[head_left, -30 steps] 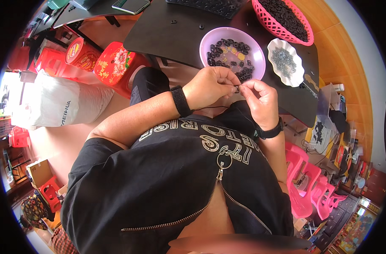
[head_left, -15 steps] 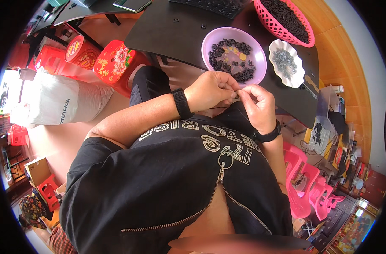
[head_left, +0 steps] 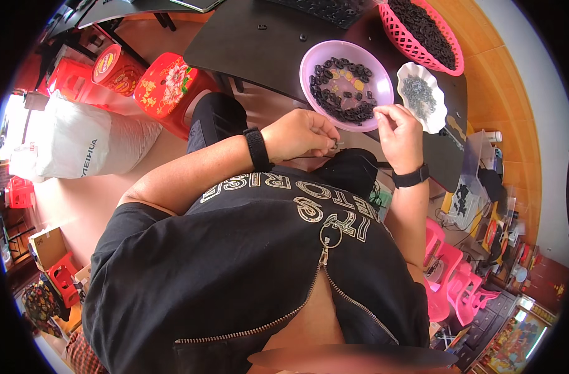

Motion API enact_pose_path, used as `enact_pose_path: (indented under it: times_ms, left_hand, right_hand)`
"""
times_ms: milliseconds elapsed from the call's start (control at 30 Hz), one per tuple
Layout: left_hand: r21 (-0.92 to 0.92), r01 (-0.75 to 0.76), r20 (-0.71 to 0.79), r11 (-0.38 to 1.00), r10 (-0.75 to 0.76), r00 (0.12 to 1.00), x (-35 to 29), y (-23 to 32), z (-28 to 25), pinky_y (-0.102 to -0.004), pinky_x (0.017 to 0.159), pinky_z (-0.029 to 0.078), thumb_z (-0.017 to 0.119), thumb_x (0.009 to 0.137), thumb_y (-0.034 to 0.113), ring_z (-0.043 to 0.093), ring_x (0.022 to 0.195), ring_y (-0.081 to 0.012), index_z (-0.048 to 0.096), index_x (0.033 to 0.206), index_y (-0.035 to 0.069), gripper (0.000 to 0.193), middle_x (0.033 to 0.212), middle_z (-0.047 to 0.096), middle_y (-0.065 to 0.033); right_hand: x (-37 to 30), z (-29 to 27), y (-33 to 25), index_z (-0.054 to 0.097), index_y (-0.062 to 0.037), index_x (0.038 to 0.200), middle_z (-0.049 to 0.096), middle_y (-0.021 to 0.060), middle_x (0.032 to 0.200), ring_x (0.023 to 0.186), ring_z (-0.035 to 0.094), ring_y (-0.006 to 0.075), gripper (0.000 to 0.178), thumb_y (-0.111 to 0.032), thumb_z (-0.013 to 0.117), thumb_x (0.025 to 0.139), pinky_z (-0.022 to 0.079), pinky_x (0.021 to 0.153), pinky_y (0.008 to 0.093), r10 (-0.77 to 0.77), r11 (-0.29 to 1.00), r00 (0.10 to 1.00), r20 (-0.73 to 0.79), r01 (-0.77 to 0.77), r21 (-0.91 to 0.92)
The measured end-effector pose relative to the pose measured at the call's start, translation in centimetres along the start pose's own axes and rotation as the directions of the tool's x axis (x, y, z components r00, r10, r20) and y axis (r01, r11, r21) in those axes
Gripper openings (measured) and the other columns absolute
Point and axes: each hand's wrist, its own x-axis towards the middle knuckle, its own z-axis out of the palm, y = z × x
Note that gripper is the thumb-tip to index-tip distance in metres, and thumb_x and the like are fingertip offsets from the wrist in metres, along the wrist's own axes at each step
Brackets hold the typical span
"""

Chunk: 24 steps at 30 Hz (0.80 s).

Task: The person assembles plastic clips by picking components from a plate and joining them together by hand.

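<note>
In front of my body, my left hand [head_left: 302, 134] is closed, thumb and fingers pinching a small dark piece [head_left: 333, 144] that mostly hides behind the fingertips. My right hand [head_left: 399, 136] is raised apart from it, beside the near right rim of a pink-purple bowl [head_left: 384, 68]. Its thumb and forefinger come together; whatever may be between them is too small to make out. Many black oval pieces [head_left: 350, 112] and some yellowish ones lie in the bowl. Just beyond my right hand, a white scalloped dish [head_left: 438, 112] holds a heap of small clear or silvery bits [head_left: 418, 93].
A pink lattice basket [head_left: 396, 37] full of black pieces stands at the far right of the dark table [head_left: 253, 56]. A black tray [head_left: 322, 11] lies at the back. Red stools [head_left: 172, 87] and a white sack [head_left: 91, 137] stand left; pink chairs [head_left: 446, 280] are at the right.
My hands were together at the fingertips and are now apart. My right hand has moved right and up toward the bowl and dish; my left has shifted slightly left and down, still pinching.
</note>
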Motion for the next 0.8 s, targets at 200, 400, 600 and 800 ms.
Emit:
enact_pose_path:
  times_ms: [200,400,600,800]
  left_hand:
    - [0.043,0.03,0.086,0.999,-0.034,0.996,0.3,-0.8,-0.5,-0.0189,0.066,0.049,0.062,0.086,0.001,0.06,0.071,-0.0071,0.062,0.1,-0.003,0.015,0.083,0.065,-0.0033]
    - [0.056,0.061,0.112,0.997,-0.067,0.991,0.2,-0.5,-0.6,-0.0191,0.065,0.049,0.062,0.086,0.002,0.059,0.068,-0.0071,0.063,0.1,-0.002,0.014,0.08,0.065,-0.0028]
    - [0.024,0.087,0.11,0.996,-0.089,0.99,0.3,-0.7,-1.1,-0.019,0.062,0.049,0.062,0.086,0.003,0.059,0.066,-0.0067,0.063,0.1,-0.001,0.014,0.079,0.064,-0.0022]
    - [0.022,0.086,0.102,0.996,-0.088,0.991,0.1,-0.5,-1.0,-0.0203,0.057,0.049,0.061,0.086,0.002,0.056,0.064,-0.007,0.062,0.099,0.0,0.013,0.08,0.063,-0.0029]
  right_hand:
    - [1.1,0.9,0.2,0.066,0.0001,0.086,0.066,0.0128,0.085,0.077,0.064,0.0281,0.008,-0.005,0.065,0.08,0.05,0.071,0.0332,-0.068,0.992,0.978,0.199,0.088,-0.094]
    - [2.5,1.2,1.1,0.066,-0.0003,0.084,0.064,0.0133,0.082,0.08,0.062,0.0311,0.009,-0.006,0.067,0.077,0.049,0.073,0.0386,-0.058,0.947,0.959,0.277,0.14,-0.289]
    - [2.8,1.5,0.8,0.064,0.0005,0.081,0.063,0.015,0.08,0.078,0.062,0.0316,0.01,-0.006,0.068,0.075,0.049,0.072,0.0393,-0.035,0.941,0.923,0.384,0.16,-0.299]
    - [3.3,2.5,0.7,0.061,-0.0005,0.08,0.063,0.0144,0.072,0.069,0.063,0.031,0.011,-0.007,0.069,0.076,0.049,0.064,0.0388,0.031,0.947,0.925,0.379,0.094,-0.307]
